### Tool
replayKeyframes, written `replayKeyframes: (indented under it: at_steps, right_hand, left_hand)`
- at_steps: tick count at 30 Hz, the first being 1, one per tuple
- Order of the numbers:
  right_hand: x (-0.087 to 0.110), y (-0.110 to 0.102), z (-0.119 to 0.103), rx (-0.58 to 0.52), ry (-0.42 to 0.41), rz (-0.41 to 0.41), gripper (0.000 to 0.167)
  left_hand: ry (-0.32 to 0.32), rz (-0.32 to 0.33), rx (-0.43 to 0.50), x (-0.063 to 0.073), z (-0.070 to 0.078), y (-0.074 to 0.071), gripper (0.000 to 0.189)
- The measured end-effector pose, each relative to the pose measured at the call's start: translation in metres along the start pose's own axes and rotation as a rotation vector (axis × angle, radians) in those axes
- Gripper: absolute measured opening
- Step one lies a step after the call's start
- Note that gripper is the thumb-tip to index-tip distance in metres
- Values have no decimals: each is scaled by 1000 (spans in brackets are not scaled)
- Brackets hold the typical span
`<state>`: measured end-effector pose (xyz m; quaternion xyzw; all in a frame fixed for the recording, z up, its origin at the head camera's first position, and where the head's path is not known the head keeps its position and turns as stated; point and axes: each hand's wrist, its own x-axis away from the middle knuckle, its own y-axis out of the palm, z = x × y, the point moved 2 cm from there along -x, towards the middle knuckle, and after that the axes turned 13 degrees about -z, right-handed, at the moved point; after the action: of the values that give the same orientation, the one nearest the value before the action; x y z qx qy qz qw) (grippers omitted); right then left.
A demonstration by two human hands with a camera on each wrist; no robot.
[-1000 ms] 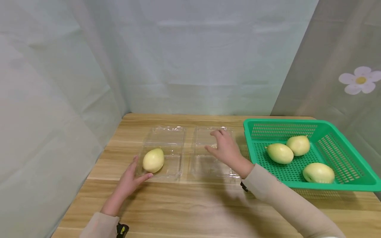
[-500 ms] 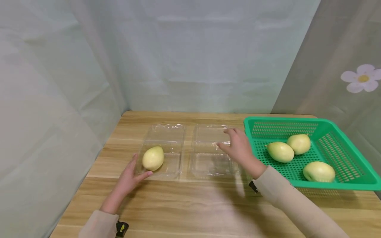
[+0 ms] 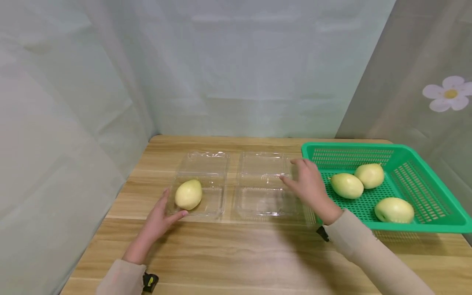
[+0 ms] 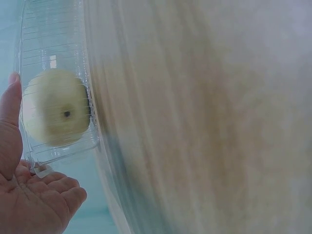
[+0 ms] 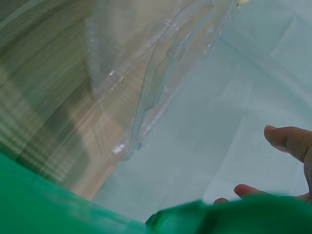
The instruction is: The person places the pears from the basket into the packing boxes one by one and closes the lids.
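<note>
Pear point(image 3: 188, 194) sits in the left box point(image 3: 214, 200), my left hand point(image 3: 157, 217) spread wide around its near-left corner; my right hand point(image 3: 309, 184), fingers parted, holds nothing between the right box point(image 3: 262, 200) and basket point(image 3: 424, 228). Left wrist view: my thumb lies beside the box, table point(image 4: 195, 122) stretching alongside. Right wrist view: a gap parts my fingertips from the box edge.

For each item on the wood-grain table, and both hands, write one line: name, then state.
Left clear plastic container: open, occupied
Pale yellow-green pear in it: lying on its side
Right clear plastic container: open, holding no pear
Green rectangular plastic basket: upright, part filled
Three pale yellow-green pears in the basket: lying loose
Left hand: thumb and fingers spread around left container's near corner
Right hand: holding nothing
</note>
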<state>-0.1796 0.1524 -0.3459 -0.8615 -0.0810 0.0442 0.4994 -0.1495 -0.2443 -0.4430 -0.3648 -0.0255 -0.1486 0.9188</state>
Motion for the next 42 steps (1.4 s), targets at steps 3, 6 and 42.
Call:
replayKeyframes:
  at_steps: [3, 6, 42]
  right_hand:
    - [3, -3, 4, -3, 19, -6, 58]
    - [6, -5, 8, -5, 35, -8, 58]
    - [36, -39, 61, 53, 150, 28, 69]
  left_hand:
    - [-12, -5, -9, 0, -1, -1, 102]
    - [-23, -17, -17, 0, -1, -2, 102]
    - [-48, -42, 2, 0, -1, -2, 105]
